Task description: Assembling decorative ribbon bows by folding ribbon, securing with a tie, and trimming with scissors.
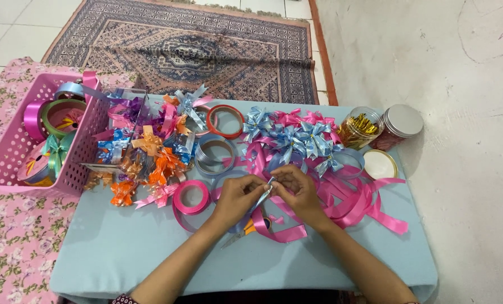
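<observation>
Pinching point: both hands meet over the middle of the counter, the left hand (pixel 236 194) and right hand (pixel 300 188) each closed with its grip clamped on a short strip of light blue ribbon (pixel 265 192) held between them, just above the cloth.
Ribbon in hand: it looks thin, glossy and almost weightless, a strip likely to slip between fingertips and to crease if pressed hard; holding it near both ends, as here, seems the surest way to keep it taut.
Beneath the hands: orange-handled scissors (pixel 246 229) lie partly hidden under the left wrist, touching a loop of pink ribbon (pixel 279 232).
To the right: loose pink ribbon tails (pixel 370 205) sprawl across the cloth, with a cluster of finished blue and pink bows (pixel 299 138) just behind the hands.
To the left: a pink ribbon roll (pixel 191 197) sits near the left hand, with a grey roll (pixel 215 152) and a red one (pixel 225 120) behind it, and a heap of orange, purple and blue bows (pixel 150 152) beyond.
Far edges: a pink basket (pixel 85 143) of ribbon spools stands at the left; a clear jar of gold twist ties (pixel 359 128), its silver lid (pixel 403 120) beside it, stands at the right.
Surface: the counter (pixel 127 247) is low and covered in soft pale blue cloth.
Room: a floral pink mat (pixel 15 247), a patterned rug (pixel 189 42), white tiles and bare grey concrete floor (pixel 460 186).
</observation>
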